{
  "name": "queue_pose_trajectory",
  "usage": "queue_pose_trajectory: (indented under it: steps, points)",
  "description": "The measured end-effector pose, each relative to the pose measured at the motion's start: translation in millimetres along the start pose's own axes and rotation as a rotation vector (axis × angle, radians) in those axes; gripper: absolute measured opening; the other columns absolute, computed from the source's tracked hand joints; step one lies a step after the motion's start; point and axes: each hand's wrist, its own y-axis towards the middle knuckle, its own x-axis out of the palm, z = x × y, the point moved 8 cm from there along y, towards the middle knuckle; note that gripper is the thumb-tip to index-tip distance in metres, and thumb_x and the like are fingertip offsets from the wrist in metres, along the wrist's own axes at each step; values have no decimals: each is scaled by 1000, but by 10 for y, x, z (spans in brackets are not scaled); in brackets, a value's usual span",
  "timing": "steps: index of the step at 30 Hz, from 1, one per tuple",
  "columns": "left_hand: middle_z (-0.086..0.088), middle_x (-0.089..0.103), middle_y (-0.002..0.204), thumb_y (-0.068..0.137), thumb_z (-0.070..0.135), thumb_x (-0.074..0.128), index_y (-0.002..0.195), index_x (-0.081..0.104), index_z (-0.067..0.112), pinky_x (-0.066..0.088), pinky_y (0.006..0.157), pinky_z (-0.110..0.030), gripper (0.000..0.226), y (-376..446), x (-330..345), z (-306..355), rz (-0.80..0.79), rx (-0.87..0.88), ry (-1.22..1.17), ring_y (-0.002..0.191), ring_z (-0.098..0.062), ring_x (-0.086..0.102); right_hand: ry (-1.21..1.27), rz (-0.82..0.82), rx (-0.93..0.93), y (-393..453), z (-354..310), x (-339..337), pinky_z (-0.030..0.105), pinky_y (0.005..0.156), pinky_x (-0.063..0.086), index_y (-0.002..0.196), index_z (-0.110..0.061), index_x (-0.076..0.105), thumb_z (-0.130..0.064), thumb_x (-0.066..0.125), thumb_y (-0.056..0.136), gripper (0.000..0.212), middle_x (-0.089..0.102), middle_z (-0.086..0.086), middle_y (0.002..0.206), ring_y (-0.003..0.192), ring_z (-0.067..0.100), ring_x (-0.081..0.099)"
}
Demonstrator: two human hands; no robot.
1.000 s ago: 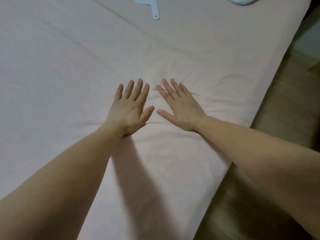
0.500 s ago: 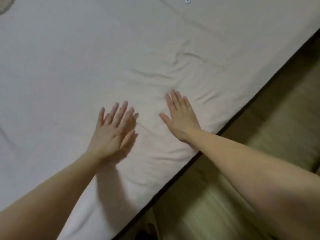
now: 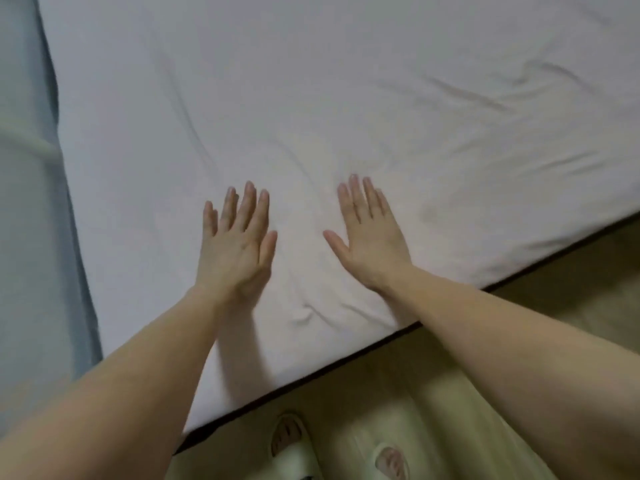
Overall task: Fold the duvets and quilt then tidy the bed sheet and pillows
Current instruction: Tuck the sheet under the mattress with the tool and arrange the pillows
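A pale pink bed sheet (image 3: 346,98) covers the mattress and fills most of the view. My left hand (image 3: 235,244) lies flat on it, palm down with straight fingers, near the bed's front edge. My right hand (image 3: 370,240) presses flat on the sheet a hand's width to the right, thumb spread. Small wrinkles (image 3: 311,306) bunch in the sheet between and below my hands, and longer creases (image 3: 485,98) run across the right part. No duvet, quilt or pillow is clearly in view.
A light blue fabric (image 3: 31,237) lies along the bed's left side. The mattress's dark lower edge (image 3: 311,375) runs diagonally from lower left to right. Below it is a wooden floor (image 3: 554,282) and my feet in pale slippers (image 3: 291,445).
My hands have slid apart across the sheet, staying flat. The view has swung left, so the blue fabric and my slippers now show and the small blue object at the top is gone.
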Motion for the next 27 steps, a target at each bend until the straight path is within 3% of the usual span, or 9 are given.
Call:
queue_pose_trajectory:
  steps: [4, 6, 7, 10, 11, 15, 17, 21, 27]
  points:
    - [2, -15, 160, 101, 35, 10, 153, -9, 23, -4, 119, -48, 57, -680, 208, -433, -110, -165, -29, 147, -23, -14, -17, -169, -714, -666, -1399, 286, 37, 120, -3, 153, -6, 4, -55, 24, 97, 76, -1, 13, 160, 148, 23, -5]
    - [0, -10, 161, 101, 33, 13, 154, -5, 21, -1, 120, -48, 57, -696, 101, -619, -129, -186, -34, 148, -24, -8, -66, -174, -917, -665, -1570, 202, 36, 119, -2, 153, -7, 9, -51, 27, 99, 72, 4, 12, 159, 148, 22, 1]
    - [-2, -7, 162, 101, 33, 15, 154, -1, 20, -1, 119, -48, 57, -609, -13, -694, -102, -203, -66, 149, -24, -5, -82, -130, -844, -490, -1524, 142, 35, 119, -1, 153, -8, 11, -48, 26, 100, 68, 6, 11, 159, 148, 21, 4]
    - [-2, -5, 162, 102, 35, 17, 154, 1, 21, -6, 118, -50, 56, -316, -221, -859, 5, -171, -79, 149, -25, -6, -9, 20, -106, 141, -952, -43, 38, 119, -2, 152, -6, 11, -47, 18, 98, 68, 5, 14, 159, 148, 25, 4]
    - [0, -8, 161, 102, 37, 15, 154, -2, 23, -7, 117, -52, 56, -296, -185, -935, -10, -168, -66, 148, -25, -10, 41, -2, -24, 149, -973, -11, 38, 118, -2, 152, -4, 9, -49, 17, 97, 71, 4, 16, 159, 148, 26, 2]
    - [5, -19, 159, 103, 38, 13, 152, -13, 26, 2, 117, -56, 57, -695, 190, -1381, -296, -408, -69, 147, -31, -13, 90, -232, -717, -650, -2132, 379, 36, 119, -3, 152, -6, 4, -50, 23, 99, 72, 0, 12, 159, 148, 23, -2]
    - [-4, -10, 161, 102, 32, 26, 154, -4, 19, 20, 114, -52, 61, -791, 109, -1350, -484, -460, -64, 146, -38, 5, 58, -438, -852, -825, -2275, 384, 36, 119, 0, 153, -8, 5, -49, 25, 99, 71, 0, 10, 160, 148, 21, -1]
    - [-8, 53, 133, 95, 24, 44, 126, 54, 14, 43, 87, -34, 33, -480, -716, -854, -710, -130, 100, 118, -27, 55, 30, -512, -723, -526, -1964, -503, 40, 107, 35, 143, -10, 35, -37, 32, 101, 51, 40, 13, 146, 129, 30, 42]
    - [-3, 53, 134, 101, 32, 37, 133, 51, 16, 43, 96, -36, 39, 12, -2314, 390, -597, 198, 138, 121, -24, 52, 172, -393, -14, -171, -416, -2295, 37, 87, 47, 122, -15, 54, -34, 37, 99, 35, 62, 7, 119, 106, 27, 57]
